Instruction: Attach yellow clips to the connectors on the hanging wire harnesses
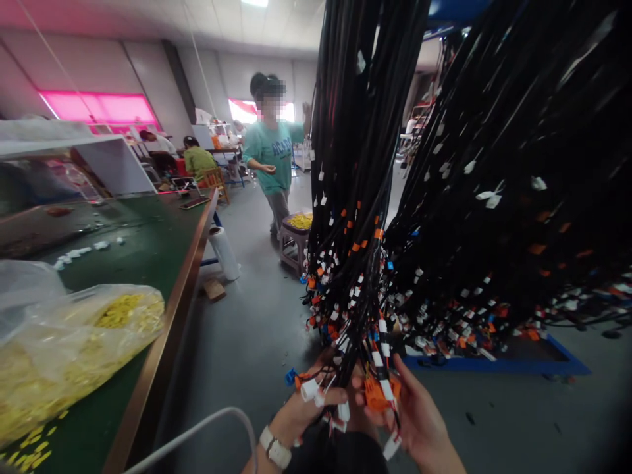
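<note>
Long bundles of black cables (363,118) hang down in front of me, with white, orange and blue connectors and tags at their lower ends. My left hand (309,405), with a white watch on the wrist, is closed around several cable ends. Small white connectors (310,390) stick out over its fingers. My right hand (419,411) has its fingers round an orange connector (378,393) on one cable end. White tags (382,355) run up the cable just above that connector. A loose white plug (392,446) dangles below it.
More hanging cables (518,164) fill the right side above a blue frame (538,362). At left stands a green-topped workbench (143,227) with a bag of yellow pieces (83,355). Beyond are a stool (295,247), a white roll (224,253) and a standing person (276,155).
</note>
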The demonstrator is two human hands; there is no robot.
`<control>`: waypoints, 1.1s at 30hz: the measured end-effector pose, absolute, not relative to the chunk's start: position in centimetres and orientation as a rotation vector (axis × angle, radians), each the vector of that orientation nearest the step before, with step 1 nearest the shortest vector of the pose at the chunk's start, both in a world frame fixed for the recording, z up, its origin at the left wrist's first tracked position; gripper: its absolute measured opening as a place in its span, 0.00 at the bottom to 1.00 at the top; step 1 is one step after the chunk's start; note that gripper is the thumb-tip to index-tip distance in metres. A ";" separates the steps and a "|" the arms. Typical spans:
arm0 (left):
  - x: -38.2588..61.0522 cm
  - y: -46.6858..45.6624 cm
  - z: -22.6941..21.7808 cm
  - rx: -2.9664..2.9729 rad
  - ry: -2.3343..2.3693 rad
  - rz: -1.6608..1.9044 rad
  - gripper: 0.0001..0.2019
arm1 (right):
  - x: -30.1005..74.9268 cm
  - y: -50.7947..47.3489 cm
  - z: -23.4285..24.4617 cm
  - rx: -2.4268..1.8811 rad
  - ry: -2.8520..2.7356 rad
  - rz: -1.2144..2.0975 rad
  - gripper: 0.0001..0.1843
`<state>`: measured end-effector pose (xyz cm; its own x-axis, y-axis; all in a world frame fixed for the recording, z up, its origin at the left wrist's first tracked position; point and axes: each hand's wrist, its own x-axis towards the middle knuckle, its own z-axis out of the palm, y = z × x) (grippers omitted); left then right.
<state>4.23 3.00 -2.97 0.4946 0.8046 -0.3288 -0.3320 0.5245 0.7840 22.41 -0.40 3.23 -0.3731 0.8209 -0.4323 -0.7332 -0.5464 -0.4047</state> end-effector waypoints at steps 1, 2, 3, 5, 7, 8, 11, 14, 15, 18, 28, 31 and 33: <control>4.2 3.0 -3.1 0.698 0.727 0.748 0.15 | 22.4 -0.4 3.4 -0.697 -0.190 2.027 0.22; 4.2 2.9 -3.3 0.682 0.699 0.741 0.15 | 22.3 -0.5 3.7 -0.666 -0.200 2.029 0.22; 4.2 2.9 -3.5 0.666 0.680 0.749 0.14 | 22.2 -0.5 3.9 -0.646 -0.207 2.029 0.23; 4.1 2.7 -3.9 0.617 0.674 0.798 0.11 | 21.9 -0.6 4.4 -0.614 -0.218 2.030 0.25; 4.0 2.7 -4.1 0.584 0.683 0.834 0.08 | 21.4 -0.7 4.9 -0.577 -0.215 2.038 0.28; 4.0 2.6 -4.1 0.574 0.685 0.850 0.08 | 21.0 -0.7 5.2 -0.556 -0.206 2.039 0.29; 4.0 2.6 -3.6 0.565 0.683 0.893 0.07 | 19.8 -0.7 5.9 -0.493 -0.167 2.033 0.27; 4.1 2.6 -3.1 0.540 0.686 0.900 0.10 | 18.6 -0.4 5.9 -0.498 -0.155 2.011 0.21; 4.1 2.7 -3.0 0.528 0.693 0.901 0.11 | 18.3 -0.3 5.8 -0.524 -0.152 1.997 0.18; 3.8 3.2 -3.6 0.401 0.731 0.909 0.11 | 18.0 -0.1 4.8 -0.618 -0.111 1.913 0.12; 1.6 4.5 -3.6 -0.165 0.759 1.043 0.02 | 20.2 0.3 1.6 -0.743 -0.008 1.852 0.09; 1.9 4.0 -1.9 -0.195 0.725 1.090 0.06 | 20.3 0.8 0.5 -0.761 0.006 1.851 0.10; 2.1 3.2 -0.9 -0.194 0.701 1.086 0.11 | 20.2 1.1 -0.5 -0.740 0.020 1.844 0.10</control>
<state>2.07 3.20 -0.93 0.2771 0.7433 -0.6089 -0.8611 0.4732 0.1858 20.25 1.09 -0.49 -0.2092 0.8435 -0.4946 -0.8542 -0.4039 -0.3275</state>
